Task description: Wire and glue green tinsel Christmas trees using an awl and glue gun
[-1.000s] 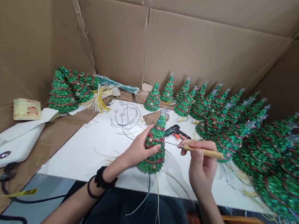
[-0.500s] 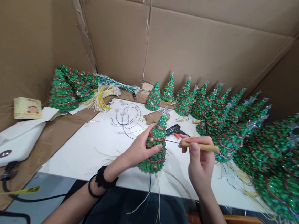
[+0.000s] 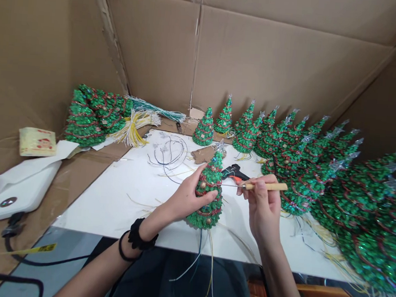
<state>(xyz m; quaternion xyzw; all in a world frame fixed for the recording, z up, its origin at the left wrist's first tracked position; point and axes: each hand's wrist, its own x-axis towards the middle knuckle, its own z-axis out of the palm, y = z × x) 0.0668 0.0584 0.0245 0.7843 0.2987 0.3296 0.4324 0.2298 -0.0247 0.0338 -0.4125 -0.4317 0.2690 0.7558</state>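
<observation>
A small green Christmas tree (image 3: 212,177) with red garland, gold balls and a clear star on top stands near the front of the white board (image 3: 101,200). My left hand (image 3: 191,194) is wrapped round its left side, thumb across the front. Wires (image 3: 211,259) hang from its base over the board's edge. In my right hand (image 3: 265,208) is an awl (image 3: 270,186) with a wooden handle, held level and pointing left. Its thin metal shaft reaches the tree's upper middle; whether the tip is inside the branches I cannot tell.
Many similar trees (image 3: 305,180) crowd the right side and back. A black glue gun (image 3: 234,172) lies behind the held tree beside a brown cardboard piece (image 3: 202,154). Yellow and white wires (image 3: 136,127) lie at left near more trees (image 3: 87,117). Cardboard walls (image 3: 277,58) enclose the table.
The awl has moved so its shaft now lies over the tree's front, slightly higher than before. My right hand has shifted its grip along the handle. My left hand stays on the tree.
</observation>
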